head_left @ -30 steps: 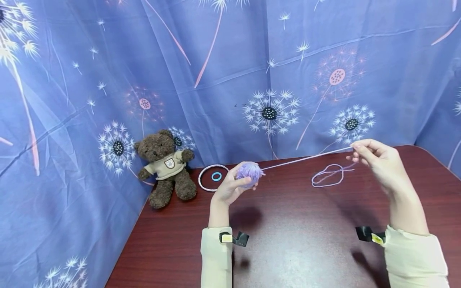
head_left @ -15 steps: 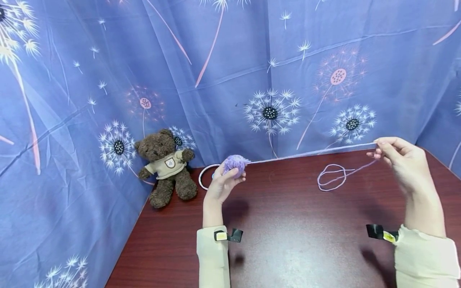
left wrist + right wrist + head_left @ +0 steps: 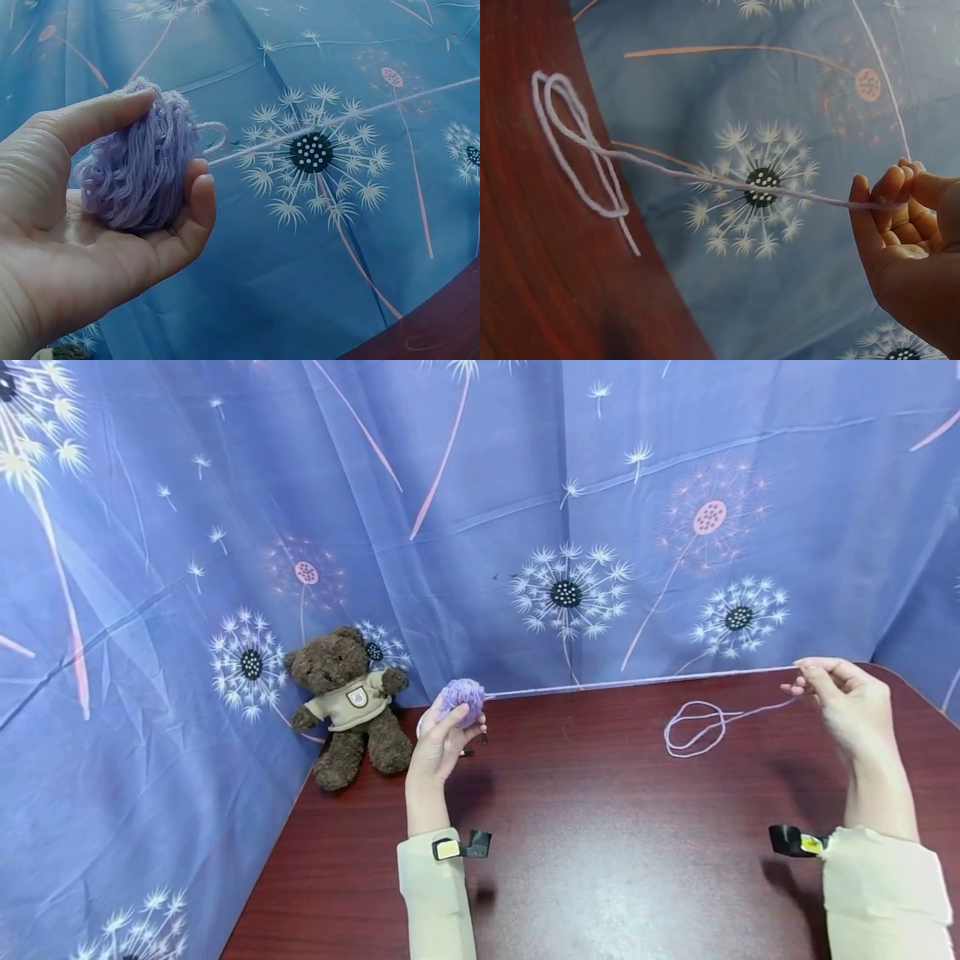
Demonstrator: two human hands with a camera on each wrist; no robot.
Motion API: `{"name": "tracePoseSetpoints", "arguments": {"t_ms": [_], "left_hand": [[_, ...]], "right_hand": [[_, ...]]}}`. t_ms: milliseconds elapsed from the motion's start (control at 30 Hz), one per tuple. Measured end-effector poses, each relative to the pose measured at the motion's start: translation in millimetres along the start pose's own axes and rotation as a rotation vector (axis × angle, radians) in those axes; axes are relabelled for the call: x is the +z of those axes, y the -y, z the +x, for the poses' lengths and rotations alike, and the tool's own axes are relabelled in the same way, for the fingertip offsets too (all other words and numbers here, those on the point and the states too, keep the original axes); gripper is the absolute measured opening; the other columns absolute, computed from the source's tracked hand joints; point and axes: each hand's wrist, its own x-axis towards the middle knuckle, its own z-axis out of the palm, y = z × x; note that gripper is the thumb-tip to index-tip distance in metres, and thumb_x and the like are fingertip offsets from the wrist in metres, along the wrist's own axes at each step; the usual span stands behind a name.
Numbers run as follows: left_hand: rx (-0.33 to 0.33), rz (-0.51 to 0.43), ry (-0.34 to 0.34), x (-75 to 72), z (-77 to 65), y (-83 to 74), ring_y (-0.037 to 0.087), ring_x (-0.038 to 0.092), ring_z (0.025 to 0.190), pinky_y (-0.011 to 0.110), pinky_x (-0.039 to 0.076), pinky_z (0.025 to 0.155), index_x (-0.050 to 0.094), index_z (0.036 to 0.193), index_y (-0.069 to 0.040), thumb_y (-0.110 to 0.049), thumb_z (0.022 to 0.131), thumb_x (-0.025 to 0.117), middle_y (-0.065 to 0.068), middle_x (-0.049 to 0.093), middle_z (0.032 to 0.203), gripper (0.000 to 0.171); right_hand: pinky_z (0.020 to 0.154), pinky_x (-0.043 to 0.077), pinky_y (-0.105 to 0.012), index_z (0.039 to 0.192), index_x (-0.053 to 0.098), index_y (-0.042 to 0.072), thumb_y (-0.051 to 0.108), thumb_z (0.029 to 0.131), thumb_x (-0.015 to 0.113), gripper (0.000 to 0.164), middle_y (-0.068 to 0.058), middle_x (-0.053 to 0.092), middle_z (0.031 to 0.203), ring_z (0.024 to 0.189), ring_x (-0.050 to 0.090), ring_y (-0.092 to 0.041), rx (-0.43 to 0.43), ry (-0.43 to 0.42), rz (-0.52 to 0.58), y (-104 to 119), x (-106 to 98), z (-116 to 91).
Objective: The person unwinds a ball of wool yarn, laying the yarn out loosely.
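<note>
A small ball of purple yarn point(image 3: 462, 700) sits in my left hand point(image 3: 438, 745), which grips it above the table. In the left wrist view the thumb lies over the yarn ball point(image 3: 142, 161) and the fingers curl round from below; a small loop sticks out at its right. From the ball a strand of yarn point(image 3: 637, 682) runs taut to my right hand point(image 3: 851, 697), which pinches it between thumb and fingertips. Below that hand the loose yarn tail point(image 3: 693, 729) hangs down and lies looped on the table, its free end showing in the right wrist view.
A brown teddy bear point(image 3: 341, 702) in a beige shirt sits at the table's back left. Behind my left hand a ring-shaped band is mostly hidden. A blue dandelion curtain point(image 3: 480, 568) stands behind the dark red table point(image 3: 585, 827).
Both hands have moved apart, the left one leftward with the ball and the right one rightward. The strand between them has grown longer. The loose tail has slid slightly right.
</note>
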Motion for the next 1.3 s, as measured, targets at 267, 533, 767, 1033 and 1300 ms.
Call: {"name": "tracePoseSetpoints", "arguments": {"t_ms": [267, 533, 767, 1033, 1300], "left_hand": [[0.0, -0.04, -0.025, -0.7, -0.2, -1.0, 0.016, 0.064, 0.073, 0.025, 0.053, 0.064, 0.052, 0.116, -0.012, -0.005, 0.098, 0.04, 0.002, 0.067, 0.095, 0.023], [0.006, 0.043, -0.075, -5.4, -1.7, -2.3, 0.016, 0.072, 0.078, 0.027, 0.059, 0.064, 0.053, 0.116, -0.012, -0.012, 0.101, 0.039, 0.005, 0.07, 0.091, 0.021], [0.056, 0.013, -0.113, -7.3, -0.7, -4.1, 0.017, 0.07, 0.081, 0.028, 0.059, 0.071, 0.052, 0.116, -0.013, -0.013, 0.101, 0.037, 0.005, 0.066, 0.095, 0.021], [0.027, -0.019, -0.074, 11.2, 4.1, 1.8, 0.017, 0.068, 0.079, 0.028, 0.058, 0.075, 0.052, 0.114, -0.013, -0.011, 0.099, 0.039, 0.005, 0.066, 0.093, 0.02], [-0.017, -0.054, -0.009, 35.3, 9.3, 10.6, 0.018, 0.067, 0.079, 0.03, 0.057, 0.079, 0.052, 0.115, -0.012, -0.012, 0.095, 0.04, 0.005, 0.064, 0.097, 0.023]], "right_hand": [[0.07, 0.056, -0.011, 0.089, 0.074, 0.009, 0.003, 0.095, 0.058, 0.018, 0.003, 0.067, 0.066, 0.062, 0.069, -0.004, 0.07, -0.053, -0.02, -16, -23, 3], [0.064, 0.06, -0.021, 0.086, 0.075, 0.005, 0.004, 0.094, 0.059, 0.018, -0.005, 0.065, 0.065, 0.06, 0.069, -0.014, 0.29, -0.077, 0.194, -37, -57, -4], [0.061, 0.057, -0.016, 0.082, 0.076, 0.012, 0.008, 0.094, 0.061, 0.019, 0.0, 0.066, 0.064, 0.059, 0.069, -0.009, 0.291, -0.118, 0.069, -48, -64, -4], [0.062, 0.056, -0.012, 0.084, 0.074, 0.018, 0.009, 0.094, 0.061, 0.019, 0.008, 0.072, 0.073, 0.067, 0.069, 0.0, 0.299, -0.072, -0.044, -54, -65, -3], [0.066, 0.052, -0.006, 0.093, 0.071, 0.024, 0.01, 0.096, 0.059, 0.018, 0.021, 0.072, 0.082, 0.076, 0.066, 0.009, 0.211, -0.003, -0.164, -38, -26, 0]]}}
